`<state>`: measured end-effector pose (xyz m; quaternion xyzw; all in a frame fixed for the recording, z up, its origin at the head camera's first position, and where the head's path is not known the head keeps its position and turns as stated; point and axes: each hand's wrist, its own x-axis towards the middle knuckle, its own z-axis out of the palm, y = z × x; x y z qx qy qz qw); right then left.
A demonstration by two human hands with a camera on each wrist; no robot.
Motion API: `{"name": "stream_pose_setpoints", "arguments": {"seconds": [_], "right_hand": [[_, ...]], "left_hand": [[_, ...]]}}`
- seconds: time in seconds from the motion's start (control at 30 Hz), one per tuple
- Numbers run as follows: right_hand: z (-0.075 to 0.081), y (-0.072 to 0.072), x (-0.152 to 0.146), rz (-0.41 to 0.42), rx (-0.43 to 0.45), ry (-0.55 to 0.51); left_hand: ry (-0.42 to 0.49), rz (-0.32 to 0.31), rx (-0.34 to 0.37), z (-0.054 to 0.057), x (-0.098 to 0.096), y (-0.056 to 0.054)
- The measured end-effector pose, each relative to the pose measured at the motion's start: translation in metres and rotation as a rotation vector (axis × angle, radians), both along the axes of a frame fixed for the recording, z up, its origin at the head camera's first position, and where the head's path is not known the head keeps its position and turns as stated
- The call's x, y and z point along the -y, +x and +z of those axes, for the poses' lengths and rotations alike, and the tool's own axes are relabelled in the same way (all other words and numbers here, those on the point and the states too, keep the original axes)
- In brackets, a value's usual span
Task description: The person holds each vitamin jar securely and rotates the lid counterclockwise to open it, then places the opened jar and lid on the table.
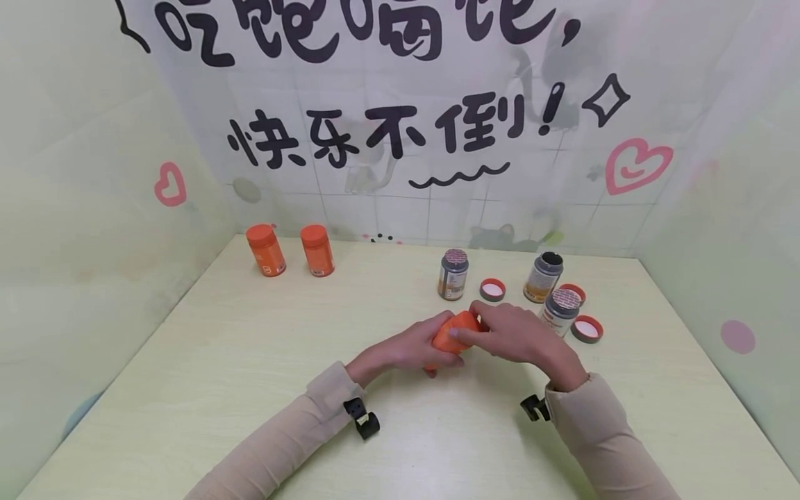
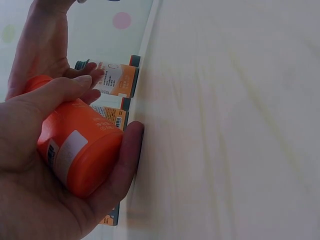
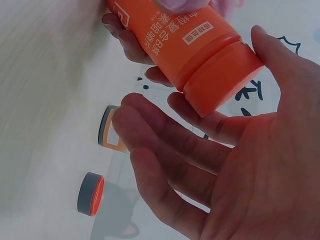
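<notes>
My left hand [image 1: 425, 345] grips an orange supplement bottle [image 1: 455, 333], its fingers and thumb wrapped round the body. In the left wrist view the base of the bottle [image 2: 90, 155] points toward the lower right. My right hand [image 1: 519, 332] is at the capped end. Its thumb and index finger pinch the orange cap [image 3: 223, 77] in the right wrist view, while the other fingers are loosely bent beside it. The cap sits on the bottle. Printed white characters show on the bottle's side, partly covered by the left thumb.
Two capped orange bottles [image 1: 265, 251] stand at the back left. Toward the right stand a sealed dark-necked bottle [image 1: 453, 276], a black-topped one [image 1: 542, 279] and another sealed one [image 1: 559, 312]. Several upturned lids, such as this red-rimmed lid [image 1: 587, 328], lie near them. A wall rises behind the table.
</notes>
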<state>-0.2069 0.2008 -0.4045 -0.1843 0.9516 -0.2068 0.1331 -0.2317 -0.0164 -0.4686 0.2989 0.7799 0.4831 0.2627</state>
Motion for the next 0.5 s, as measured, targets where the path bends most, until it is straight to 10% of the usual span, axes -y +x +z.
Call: {"name": "stream_pose_setpoints", "arguments": {"seconds": [0.5], "right_hand": [[0.007,0.0019,-0.0026,0.012,0.008,0.07]], "left_hand": [[-0.006,0.015,-0.001,-0.0007,0.0,0.0006]]}}
